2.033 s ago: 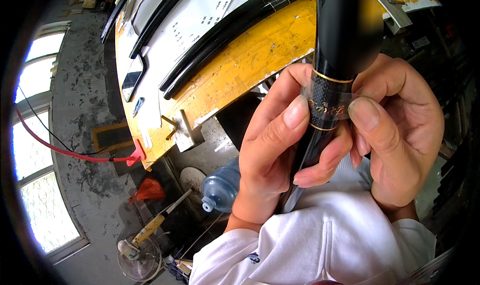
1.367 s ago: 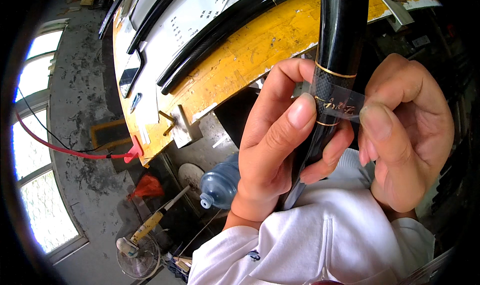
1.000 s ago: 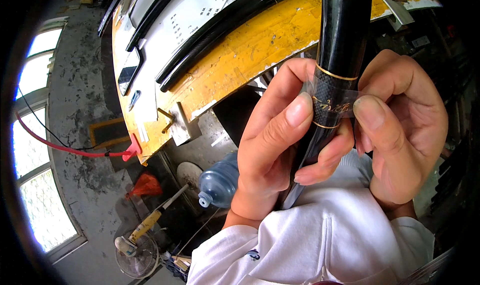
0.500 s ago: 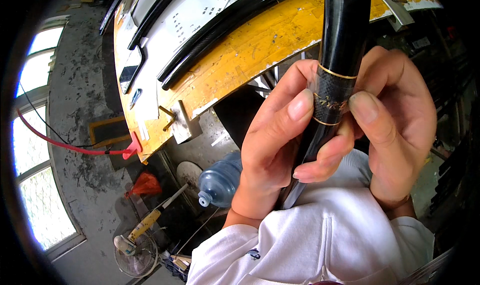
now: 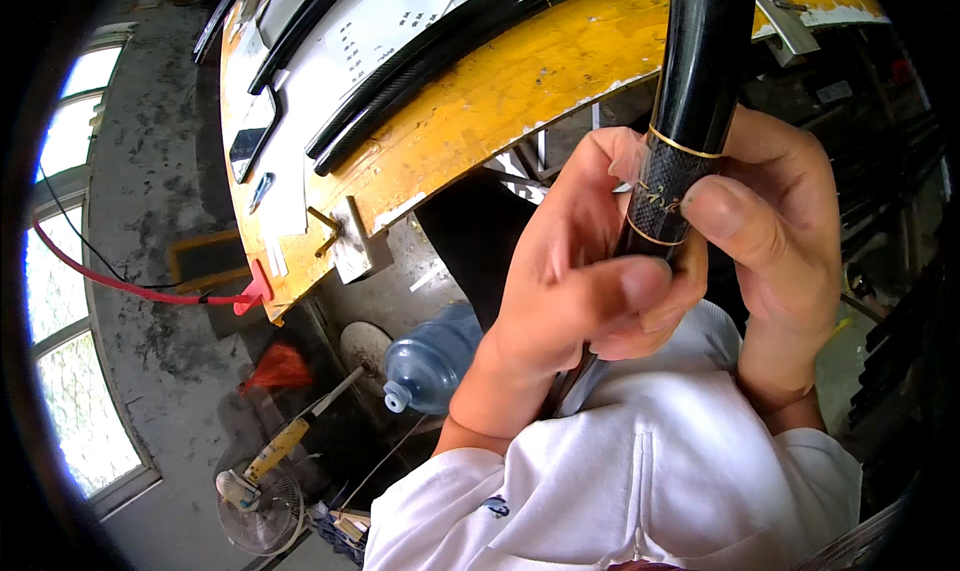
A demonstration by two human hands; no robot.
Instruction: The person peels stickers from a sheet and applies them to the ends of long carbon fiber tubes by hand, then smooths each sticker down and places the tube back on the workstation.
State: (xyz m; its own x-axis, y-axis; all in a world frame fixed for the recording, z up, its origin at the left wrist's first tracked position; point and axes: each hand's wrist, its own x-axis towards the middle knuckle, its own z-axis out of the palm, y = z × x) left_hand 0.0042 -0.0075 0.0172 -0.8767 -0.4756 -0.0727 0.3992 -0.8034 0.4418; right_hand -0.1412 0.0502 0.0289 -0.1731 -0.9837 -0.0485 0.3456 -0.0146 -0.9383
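Observation:
A thick, glossy black carbon-fibre rod slants down from the top edge towards my body. Two thin gold rings border a woven-pattern band with gold lettering on it. My left hand is closed round the rod, its thumb bent across just below the lower ring. A small piece of clear film shows at the band's left edge, beside my left index finger. Closed on the rod from the other side, my right hand presses its thumb against the band's right edge. Its other fingers are partly hidden behind the rod.
On the worn yellow table lie more black rods, white paper sheets and a phone-like dark object. A metal block sits at its edge. Below are a blue water bottle and a fan.
My left thumb has moved from the band's left edge down across the rod below the lower ring. The rod and my right hand have shifted slightly; the right thumb stays on the band.

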